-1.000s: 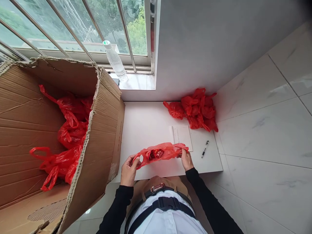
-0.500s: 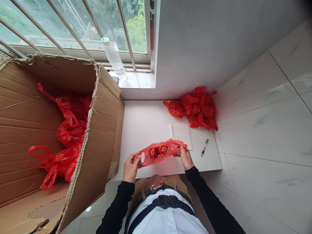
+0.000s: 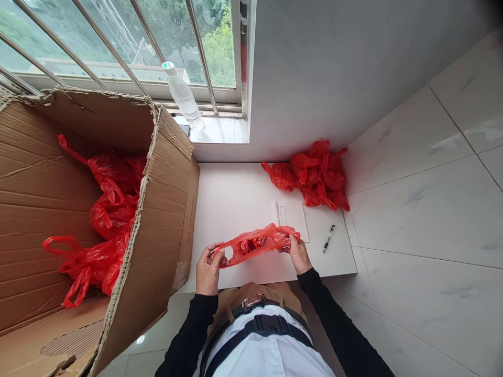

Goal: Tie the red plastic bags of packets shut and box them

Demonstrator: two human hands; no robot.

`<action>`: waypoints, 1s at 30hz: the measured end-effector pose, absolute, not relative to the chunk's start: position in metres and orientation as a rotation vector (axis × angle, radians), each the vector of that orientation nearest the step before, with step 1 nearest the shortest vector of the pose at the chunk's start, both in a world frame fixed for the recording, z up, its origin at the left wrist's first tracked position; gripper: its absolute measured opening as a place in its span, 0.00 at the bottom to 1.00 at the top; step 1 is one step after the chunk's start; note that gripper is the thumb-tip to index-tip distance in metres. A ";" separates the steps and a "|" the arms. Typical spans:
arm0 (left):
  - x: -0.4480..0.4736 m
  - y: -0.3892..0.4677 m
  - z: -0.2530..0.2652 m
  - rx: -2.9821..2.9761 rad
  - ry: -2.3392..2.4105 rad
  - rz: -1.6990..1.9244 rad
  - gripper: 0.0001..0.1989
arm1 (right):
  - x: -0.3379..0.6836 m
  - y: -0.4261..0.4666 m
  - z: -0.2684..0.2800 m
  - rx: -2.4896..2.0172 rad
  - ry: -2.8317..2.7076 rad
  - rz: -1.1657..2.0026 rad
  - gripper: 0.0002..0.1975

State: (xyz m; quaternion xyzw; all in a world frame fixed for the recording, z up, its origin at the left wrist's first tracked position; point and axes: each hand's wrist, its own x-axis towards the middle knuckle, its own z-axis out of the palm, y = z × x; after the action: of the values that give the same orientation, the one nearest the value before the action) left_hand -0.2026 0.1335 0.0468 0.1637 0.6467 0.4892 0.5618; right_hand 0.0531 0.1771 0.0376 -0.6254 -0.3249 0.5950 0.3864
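A thin red plastic bag (image 3: 251, 254) is stretched sideways between my two hands over the front of the white table (image 3: 231, 199). My left hand (image 3: 209, 267) pinches its left handle loop. On the other side my right hand (image 3: 296, 252) grips the right end of the bag. Through the open mouth, small red packets (image 3: 253, 244) with pale print show inside; their kind is too small to tell. Behind the bag, near my right hand, lies an open notebook (image 3: 293, 217) with writing on its page.
At the left a large open cardboard box (image 3: 165, 204) holds several red bags (image 3: 112, 214). More red bags (image 3: 314, 173) are heaped at the table's back right. A pen (image 3: 329, 239) lies near the right edge. On the windowsill stands a clear bottle (image 3: 184, 97).
The bag's mouth has narrowed slightly, and my left hand has shifted a little to the left and up. Both hands keep their hold on the bag.
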 end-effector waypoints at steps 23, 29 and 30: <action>-0.214 0.111 0.061 0.543 1.511 1.163 0.12 | 0.051 0.177 0.055 -1.624 -1.075 1.375 0.24; -0.204 0.117 0.077 0.662 1.440 1.077 0.11 | 0.049 0.178 0.059 -1.626 -1.147 1.335 0.25; -0.203 0.118 0.077 0.679 1.440 1.068 0.11 | 0.049 0.178 0.060 -1.626 -1.158 1.324 0.25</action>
State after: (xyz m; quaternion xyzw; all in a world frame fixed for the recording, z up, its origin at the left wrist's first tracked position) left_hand -0.2031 0.1176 0.0773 0.2898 0.6145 0.4560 0.5748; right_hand 0.0491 0.1776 0.0595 -0.6320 -0.4500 0.5148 0.3646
